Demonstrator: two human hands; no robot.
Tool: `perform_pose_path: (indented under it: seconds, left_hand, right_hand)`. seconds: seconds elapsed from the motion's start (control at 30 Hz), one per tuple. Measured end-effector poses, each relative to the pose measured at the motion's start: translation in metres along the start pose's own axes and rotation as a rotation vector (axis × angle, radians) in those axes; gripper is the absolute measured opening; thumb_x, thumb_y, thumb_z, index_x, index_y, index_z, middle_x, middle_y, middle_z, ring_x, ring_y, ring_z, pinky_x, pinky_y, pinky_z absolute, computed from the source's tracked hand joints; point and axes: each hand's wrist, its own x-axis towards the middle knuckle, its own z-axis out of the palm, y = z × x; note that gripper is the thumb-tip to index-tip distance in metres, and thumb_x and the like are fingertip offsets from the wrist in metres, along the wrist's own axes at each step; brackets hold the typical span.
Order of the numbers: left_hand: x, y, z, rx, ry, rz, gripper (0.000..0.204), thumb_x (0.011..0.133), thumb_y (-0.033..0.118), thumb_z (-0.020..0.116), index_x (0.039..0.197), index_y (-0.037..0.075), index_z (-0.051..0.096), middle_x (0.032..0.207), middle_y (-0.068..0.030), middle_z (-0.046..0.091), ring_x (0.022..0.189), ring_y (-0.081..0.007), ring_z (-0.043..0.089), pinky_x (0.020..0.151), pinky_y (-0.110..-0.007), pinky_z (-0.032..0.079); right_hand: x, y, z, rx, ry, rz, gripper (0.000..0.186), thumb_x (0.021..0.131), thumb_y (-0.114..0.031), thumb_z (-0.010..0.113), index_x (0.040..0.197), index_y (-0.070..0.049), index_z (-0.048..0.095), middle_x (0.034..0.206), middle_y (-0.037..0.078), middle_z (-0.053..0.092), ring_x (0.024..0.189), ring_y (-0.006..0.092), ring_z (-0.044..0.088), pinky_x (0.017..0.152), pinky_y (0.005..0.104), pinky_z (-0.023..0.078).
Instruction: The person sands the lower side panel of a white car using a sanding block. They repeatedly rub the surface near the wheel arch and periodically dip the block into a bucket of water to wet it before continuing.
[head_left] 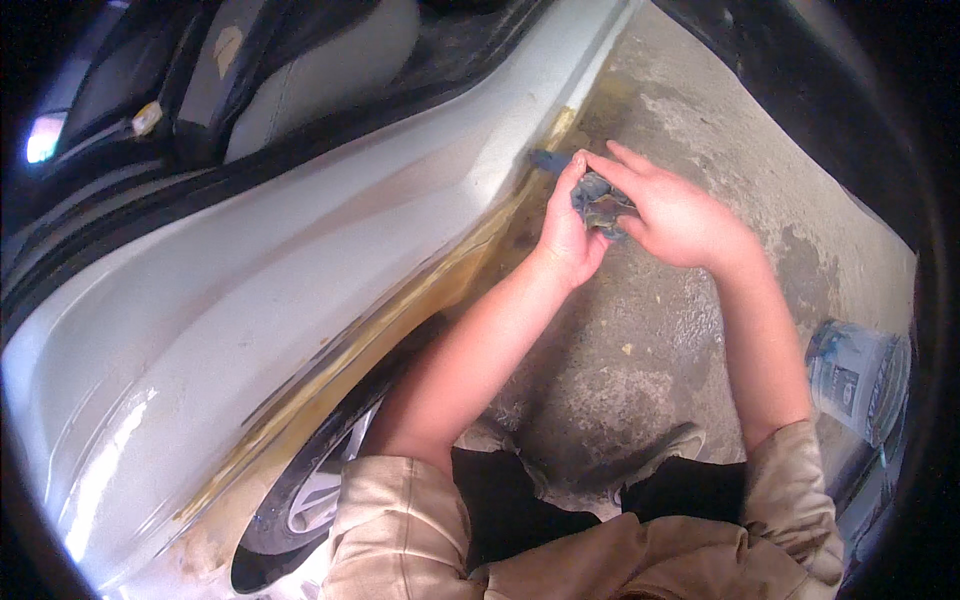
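Head view | blue-smeared bucket (pixel 852 378), contents unclear | left fingers (pixel 567 192), right fingers (pixel 614 176) both grasping crumpled bluish material (pixel 592 187)

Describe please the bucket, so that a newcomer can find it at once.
From the pale car at left, cross the concrete floor past the person's right hand. Beyond the right forearm, near the right edge, is a pale bucket; blue smears and a label set it apart from the grey floor.
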Motion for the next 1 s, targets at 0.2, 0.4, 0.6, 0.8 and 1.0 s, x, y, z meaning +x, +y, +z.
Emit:
perform_pose_path:
  seconds: [0.2,0.4,0.6,0.8,1.0]
  left_hand:
    - [0.02,-0.018,-0.007,0.025,0.073,0.026,0.035,0.107,0.04,0.047,0.113,0.011,0.064,0.111,-0.0053,0.07,0.103,-0.0229,0.067,0.093,-0.042,0.055]
    - [0.046,-0.015,0.035,0.502,0.102,-0.083,0.048,0.106,0.034,0.048,0.138,-0.001,0.053,0.133,-0.0164,0.064,0.117,-0.0277,0.063,0.104,-0.044,0.048]
    - [0.072,0.035,0.134,1.696,0.033,-0.259,0.055,0.104,0.039,0.052,0.128,-0.008,0.067,0.127,-0.0255,0.07,0.114,-0.0334,0.07,0.098,-0.045,0.052]
    - [0.05,0.141,0.168,2.771,-0.096,-0.173,0.041,0.101,0.031,0.057,0.124,-0.002,0.067,0.11,-0.0269,0.074,0.106,-0.0404,0.071,0.095,-0.05,0.052]
    - [0.012,0.184,0.123,2.762,0.039,0.251,0.041,0.099,0.014,0.051,0.139,0.01,0.058,0.131,-0.0298,0.059,0.112,-0.049,0.065,0.099,-0.052,0.054]
  right_hand:
    - [-0.026,0.013,0.019,0.16,0.339,0.44,0.039,0.095,-0.004,0.062,0.134,-0.004,0.067,0.121,0.025,0.073,0.112,0.0371,0.072,0.099,0.042,0.055]
    - [-0.037,0.036,0.014,0.861,0.88,0.439,0.025,0.105,-0.01,0.058,0.124,0.001,0.072,0.11,0.009,0.078,0.1,0.0137,0.072,0.089,0.0323,0.056]
    - [-0.025,0.056,-0.005,0.726,1.067,0.392,0.027,0.096,-0.023,0.07,0.109,0.0,0.074,0.095,0.014,0.079,0.09,0.019,0.076,0.081,0.0369,0.057]
    - [-0.009,0.058,-0.009,1.022,0.944,0.373,0.027,0.097,-0.027,0.069,0.097,-0.001,0.074,0.078,0.01,0.074,0.074,0.0209,0.071,0.072,0.0395,0.055]
    - [0.006,0.057,0.008,1.06,0.867,0.435,0.031,0.095,-0.031,0.071,0.097,0.0,0.073,0.078,0.014,0.073,0.074,0.027,0.072,0.072,0.0415,0.055]
